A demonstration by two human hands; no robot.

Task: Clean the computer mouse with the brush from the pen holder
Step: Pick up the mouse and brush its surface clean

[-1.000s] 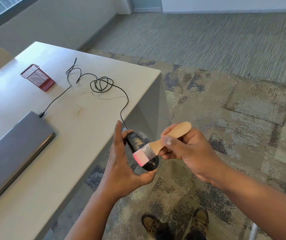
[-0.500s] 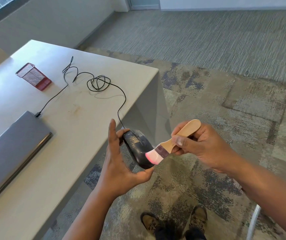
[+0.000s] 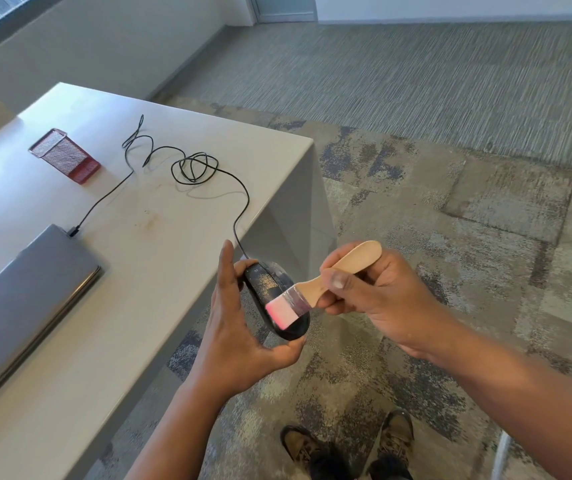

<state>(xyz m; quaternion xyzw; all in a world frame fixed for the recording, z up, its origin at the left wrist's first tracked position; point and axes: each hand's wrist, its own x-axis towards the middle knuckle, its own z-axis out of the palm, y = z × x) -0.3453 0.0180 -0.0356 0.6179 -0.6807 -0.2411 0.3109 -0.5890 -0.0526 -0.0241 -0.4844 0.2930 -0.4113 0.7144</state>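
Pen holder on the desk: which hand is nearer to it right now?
Left. The left hand holds the mouse at the desk edge, nearer the pen holder; the right hand, with the brush, is farther off over the carpet.

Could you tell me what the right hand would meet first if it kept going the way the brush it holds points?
The right hand would likely push the wooden brush's pink bristles along the dusty black mouse, then meet the left hand's palm; depth is uncertain.

mouse: glossy black plastic, dusty grey speckling
brush: pale bare wood handle, shiny metal ferrule, pink bristles
pen holder: red wire mesh
laptop: matt grey metal
table: smooth, slightly sheened
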